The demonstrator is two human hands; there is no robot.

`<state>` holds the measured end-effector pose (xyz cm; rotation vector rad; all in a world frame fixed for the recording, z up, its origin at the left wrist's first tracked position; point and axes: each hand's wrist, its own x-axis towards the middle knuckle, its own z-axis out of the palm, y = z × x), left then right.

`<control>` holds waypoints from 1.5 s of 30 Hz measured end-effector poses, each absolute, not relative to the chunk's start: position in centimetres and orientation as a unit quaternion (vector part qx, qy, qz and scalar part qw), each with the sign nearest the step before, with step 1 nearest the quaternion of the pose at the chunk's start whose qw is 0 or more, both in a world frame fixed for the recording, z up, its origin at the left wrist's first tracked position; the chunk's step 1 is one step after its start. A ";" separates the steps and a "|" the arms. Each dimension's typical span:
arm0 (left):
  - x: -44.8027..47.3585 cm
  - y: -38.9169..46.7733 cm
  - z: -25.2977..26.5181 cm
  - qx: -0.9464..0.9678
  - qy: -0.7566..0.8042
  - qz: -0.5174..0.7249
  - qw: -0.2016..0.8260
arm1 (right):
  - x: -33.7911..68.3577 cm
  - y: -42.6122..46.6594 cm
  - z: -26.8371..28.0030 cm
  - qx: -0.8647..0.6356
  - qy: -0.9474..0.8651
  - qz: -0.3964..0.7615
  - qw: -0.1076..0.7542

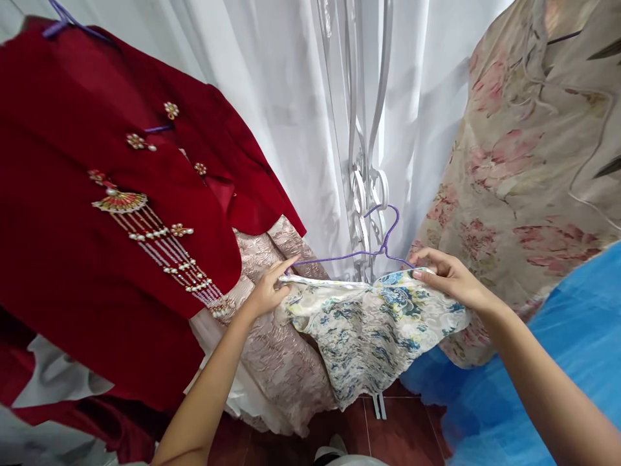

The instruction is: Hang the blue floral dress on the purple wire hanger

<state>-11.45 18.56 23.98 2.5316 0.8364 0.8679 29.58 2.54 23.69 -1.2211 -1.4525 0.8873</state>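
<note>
Just right of the red jacket, my left fingers pinch the floral garment at the purple hanger's end; the garment hangs between my hands, long axis left to right, hook upward by the white rack; my right fingers pinch its other end, equally near.

Hanger's R tip hidden at R hand, red jkt past L edge

A deep-red fabric jacket bearing a fan-shaped beaded tassel hangs before a draped white curtain. A beige, pink-flowered garment hangs beside bright-blue gauzy fabric.
</note>
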 end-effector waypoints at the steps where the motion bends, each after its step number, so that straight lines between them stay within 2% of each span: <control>1: -11.5 18.3 23.6 0.889 0.301 0.310 0.149 | 29.5 2.5 23.7 -0.512 -0.606 0.347 0.501; 5: -11.9 17.5 22.4 0.885 0.268 0.371 0.091 | 29.4 2.6 23.6 -0.521 -0.619 0.285 0.515; 9: -11.8 17.6 22.3 0.878 0.262 0.395 0.073 | 30.0 2.8 23.2 -0.516 -0.619 0.295 0.513; 12: -10.9 18.5 23.5 0.872 0.269 0.392 0.118 | 30.7 3.0 23.2 -0.515 -0.613 0.316 0.510; 16: -7.4 20.1 26.2 0.868 0.249 0.361 0.233 | 31.1 3.4 23.6 -0.513 -0.611 0.360 0.483; 19: -3.4 19.7 28.3 0.908 0.218 0.288 0.213 | 30.6 3.6 23.9 -0.514 -0.610 0.368 0.477; 22: -0.3 18.1 29.9 0.938 0.199 0.235 0.160 | 30.3 2.8 23.7 -0.542 -0.615 0.298 0.489; 25: 0.2 16.8 29.9 0.922 0.256 0.243 0.158 | 31.0 0.5 22.0 -0.585 -0.598 0.205 0.508; 29: -2.6 16.1 27.4 0.877 0.373 0.240 0.184 | 32.7 -3.1 18.4 -0.613 -0.551 0.189 0.534; 32: -3.8 15.4 26.0 0.879 0.380 0.227 0.176 | 33.4 -4.0 17.1 -0.615 -0.504 0.184 0.578; 37: -0.8 13.4 27.6 0.906 0.330 0.259 0.064 | 34.6 -4.4 18.9 -0.565 -0.333 0.111 0.746; 40: 1.6 12.3 27.1 0.919 0.303 0.250 0.027 | 34.9 -8.1 18.7 -0.546 -0.260 0.156 0.781; 43: 3.2 11.3 22.6 0.906 0.294 0.301 0.054 | 32.5 -13.4 16.6 -0.541 -0.313 0.276 0.731; 45: 4.1 10.1 18.4 0.863 0.319 0.371 0.127 | 29.0 -16.1 15.1 -0.508 -0.395 0.387 0.661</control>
